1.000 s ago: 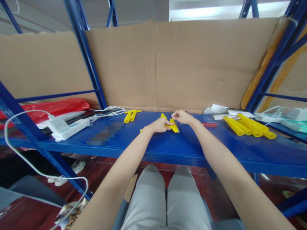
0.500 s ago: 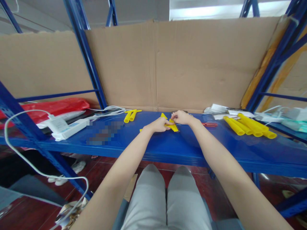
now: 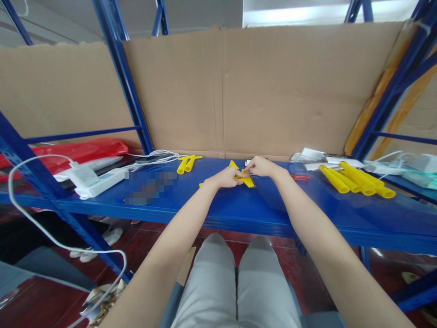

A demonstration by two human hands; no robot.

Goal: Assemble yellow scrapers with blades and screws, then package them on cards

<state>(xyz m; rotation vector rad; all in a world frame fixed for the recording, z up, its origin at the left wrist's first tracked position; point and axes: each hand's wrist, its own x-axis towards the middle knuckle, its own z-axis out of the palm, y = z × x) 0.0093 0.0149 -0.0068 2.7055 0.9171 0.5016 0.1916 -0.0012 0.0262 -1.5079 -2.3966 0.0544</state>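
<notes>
My left hand is closed around a yellow plastic part on the blue shelf. The part has fin-like ends that stick out past my fingers, one upward and one toward the lower right. My right hand touches the same part from the right side. Its thumb and forefinger are pressed together at the part's edge, and what is between them is too small to make out. Dark, flat material lies partly hidden under my right hand.
Two yellow tube pieces lie at the back left, near white cables and a white power strip. More yellow tubes and a red item are on the right. A cardboard panel stands behind.
My right fingers have shifted slightly at the yellow part's edge. My left hand keeps its hold in the same place.
</notes>
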